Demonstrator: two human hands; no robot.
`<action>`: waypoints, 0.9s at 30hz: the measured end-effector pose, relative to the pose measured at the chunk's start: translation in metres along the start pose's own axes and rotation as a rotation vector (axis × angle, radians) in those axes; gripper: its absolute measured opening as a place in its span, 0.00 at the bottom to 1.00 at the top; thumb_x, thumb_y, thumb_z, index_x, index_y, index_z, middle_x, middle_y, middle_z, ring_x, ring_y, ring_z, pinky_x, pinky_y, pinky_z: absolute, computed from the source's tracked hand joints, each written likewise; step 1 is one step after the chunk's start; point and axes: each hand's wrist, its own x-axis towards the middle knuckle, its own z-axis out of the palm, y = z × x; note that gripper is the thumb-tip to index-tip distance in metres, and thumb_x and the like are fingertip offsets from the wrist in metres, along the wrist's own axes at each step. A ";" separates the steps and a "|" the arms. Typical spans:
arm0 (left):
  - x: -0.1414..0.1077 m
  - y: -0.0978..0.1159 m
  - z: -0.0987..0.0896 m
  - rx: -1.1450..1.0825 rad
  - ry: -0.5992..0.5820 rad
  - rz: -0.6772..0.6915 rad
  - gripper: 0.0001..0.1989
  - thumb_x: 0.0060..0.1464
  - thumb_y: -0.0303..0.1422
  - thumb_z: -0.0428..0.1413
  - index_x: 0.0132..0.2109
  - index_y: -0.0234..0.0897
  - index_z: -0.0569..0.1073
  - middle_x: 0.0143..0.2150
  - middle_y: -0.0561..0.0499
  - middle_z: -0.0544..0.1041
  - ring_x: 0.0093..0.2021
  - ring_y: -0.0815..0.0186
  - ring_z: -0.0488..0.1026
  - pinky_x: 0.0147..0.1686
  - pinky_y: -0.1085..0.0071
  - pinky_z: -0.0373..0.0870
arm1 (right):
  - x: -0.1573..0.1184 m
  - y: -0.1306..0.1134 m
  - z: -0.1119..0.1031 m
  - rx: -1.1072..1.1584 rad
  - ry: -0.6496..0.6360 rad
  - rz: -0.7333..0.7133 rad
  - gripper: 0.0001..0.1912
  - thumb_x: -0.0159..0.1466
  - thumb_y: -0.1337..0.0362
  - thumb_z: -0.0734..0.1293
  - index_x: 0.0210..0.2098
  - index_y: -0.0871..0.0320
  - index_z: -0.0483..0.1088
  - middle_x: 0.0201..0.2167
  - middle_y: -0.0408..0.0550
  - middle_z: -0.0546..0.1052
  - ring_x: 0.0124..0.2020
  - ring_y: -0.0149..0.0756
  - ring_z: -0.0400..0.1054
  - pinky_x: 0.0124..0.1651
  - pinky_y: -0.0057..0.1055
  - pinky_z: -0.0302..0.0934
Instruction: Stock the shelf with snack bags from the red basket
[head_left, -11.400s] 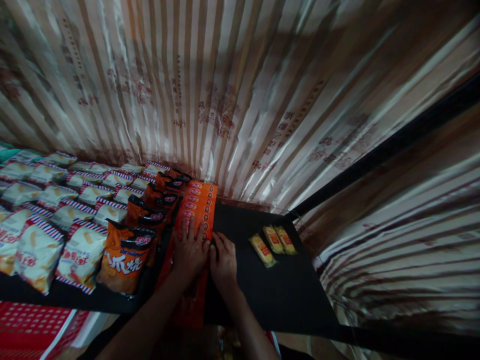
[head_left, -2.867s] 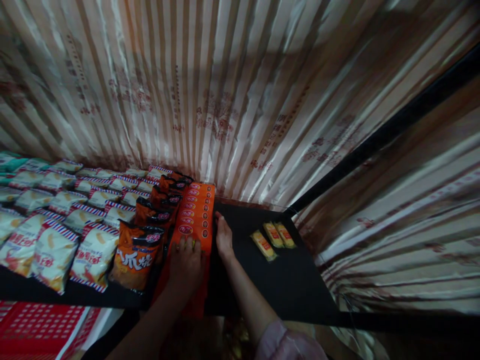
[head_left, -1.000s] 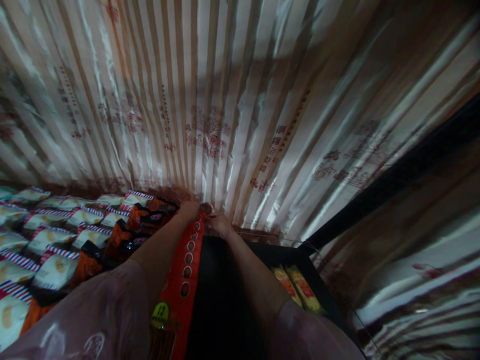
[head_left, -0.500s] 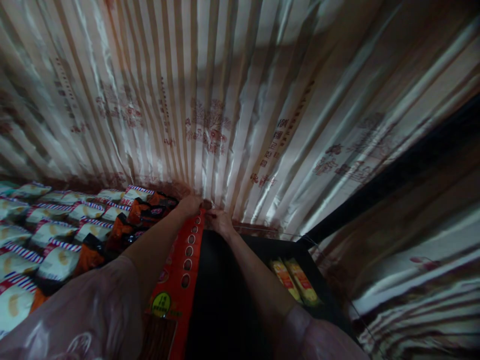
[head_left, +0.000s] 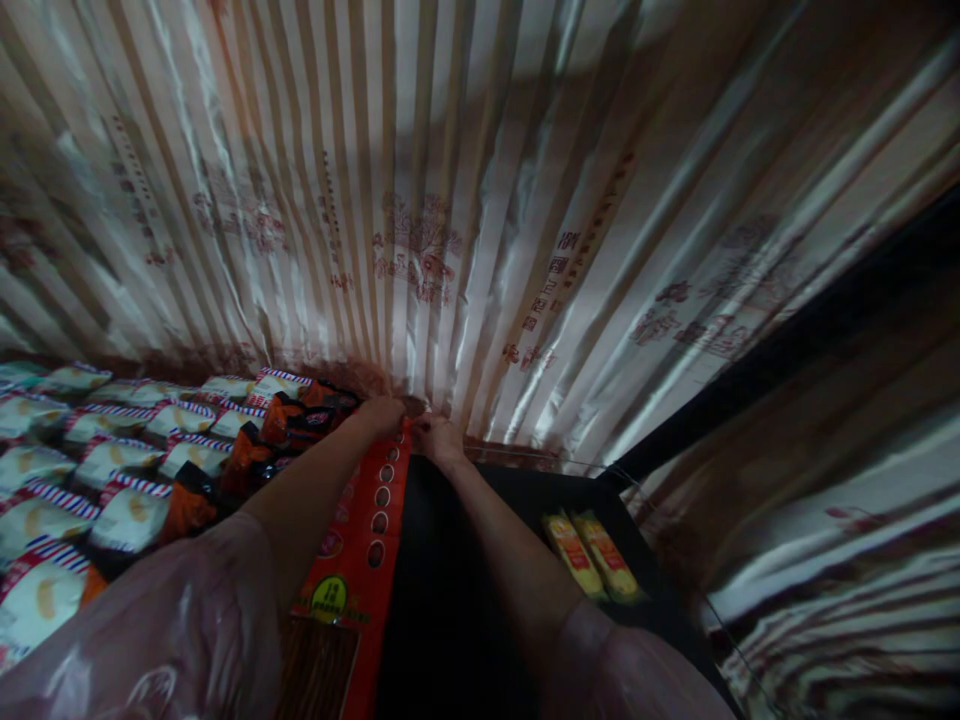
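Observation:
A long red package [head_left: 382, 520] with a row of dark ovals, a yellow-green round label and a clear window showing brown sticks lies on a black surface [head_left: 450, 620]. At its far end my left hand [head_left: 384, 415] is closed on the top left corner. My right hand [head_left: 439, 440] is just right of that end, fingers bent together near the top right corner; whatever they pinch is too small and dim to make out. Both forearms reach forward, in loose translucent pinkish sleeves.
Rows of white packets [head_left: 127, 515] and orange-black packets [head_left: 187, 500] fill the left side. Two yellow packets [head_left: 604, 555] lie at the right. Behind hangs a pleated printed curtain [head_left: 420, 250], with a dark bar [head_left: 750, 350] slanting at the right and a thin wire.
The view has shifted slightly. Both hands stay at the far end of the red package, nearly unmoved.

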 end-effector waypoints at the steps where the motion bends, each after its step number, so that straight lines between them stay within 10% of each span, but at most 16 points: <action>1: 0.000 0.000 0.001 0.010 0.005 -0.004 0.13 0.49 0.31 0.54 0.43 0.38 0.74 0.42 0.42 0.77 0.44 0.58 0.74 0.42 0.67 0.68 | -0.002 -0.001 -0.001 -0.015 0.015 -0.005 0.09 0.59 0.63 0.63 0.35 0.51 0.74 0.36 0.43 0.77 0.39 0.33 0.70 0.40 0.27 0.60; 7: -0.003 0.000 0.003 0.024 0.027 -0.003 0.12 0.50 0.30 0.53 0.42 0.36 0.75 0.42 0.43 0.77 0.44 0.58 0.74 0.41 0.69 0.69 | -0.024 -0.005 -0.006 -0.081 0.164 -0.142 0.09 0.60 0.67 0.61 0.36 0.53 0.73 0.36 0.45 0.75 0.41 0.33 0.66 0.42 0.26 0.58; 27: -0.010 0.005 0.002 0.028 0.041 -0.046 0.10 0.50 0.34 0.56 0.40 0.34 0.73 0.43 0.42 0.75 0.45 0.60 0.73 0.43 0.69 0.68 | -0.038 -0.009 -0.006 -0.154 -0.061 -0.143 0.13 0.61 0.66 0.58 0.42 0.51 0.72 0.41 0.46 0.77 0.43 0.36 0.70 0.41 0.26 0.59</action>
